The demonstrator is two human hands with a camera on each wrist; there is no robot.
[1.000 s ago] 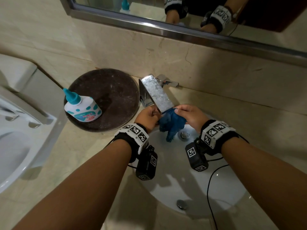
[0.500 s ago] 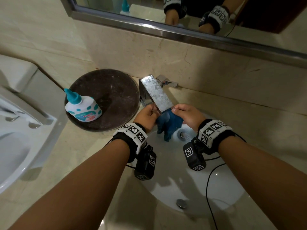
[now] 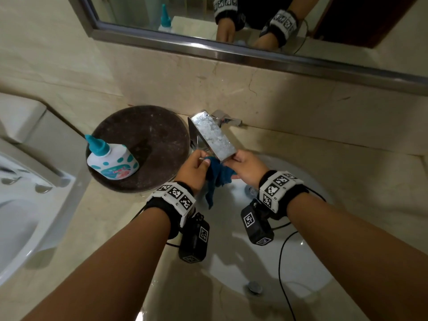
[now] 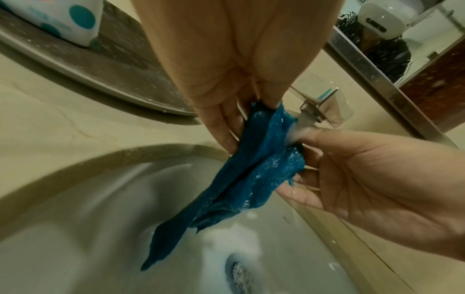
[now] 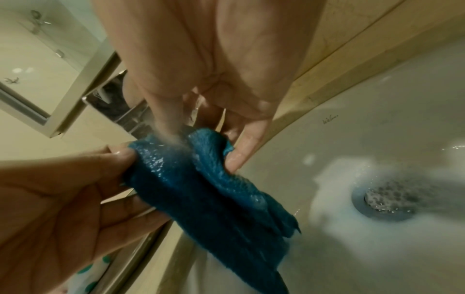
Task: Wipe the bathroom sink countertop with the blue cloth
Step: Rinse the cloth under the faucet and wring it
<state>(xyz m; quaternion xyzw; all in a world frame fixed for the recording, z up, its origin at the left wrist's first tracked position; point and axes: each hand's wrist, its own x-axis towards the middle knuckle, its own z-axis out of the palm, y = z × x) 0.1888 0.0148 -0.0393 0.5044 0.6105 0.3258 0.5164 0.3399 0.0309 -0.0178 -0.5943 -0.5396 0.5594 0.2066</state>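
Observation:
The wet blue cloth (image 3: 218, 176) hangs over the white sink basin (image 3: 289, 262) just under the chrome faucet spout (image 3: 214, 137). My left hand (image 3: 196, 166) pinches its left upper edge and my right hand (image 3: 243, 166) pinches the right upper edge. In the left wrist view the blue cloth (image 4: 251, 175) hangs bunched between my left hand (image 4: 241, 111) and my right hand (image 4: 327, 159), and water runs from the spout (image 4: 308, 117) onto it. The right wrist view shows the cloth (image 5: 214, 189) under the stream, with my right hand (image 5: 201, 129) and left hand (image 5: 113, 159) on it.
A white bottle with a teal cap (image 3: 111, 161) lies on a dark round tray (image 3: 150, 135) left of the faucet. The beige countertop (image 3: 347, 172) surrounds the basin. A drain (image 5: 385, 201) with foamy water sits in the bowl. A mirror (image 3: 254, 19) is above; a toilet (image 3: 23, 193) is at left.
Both hands have moved the cloth slightly up and closer under the faucet spout. The cloth stays held between them.

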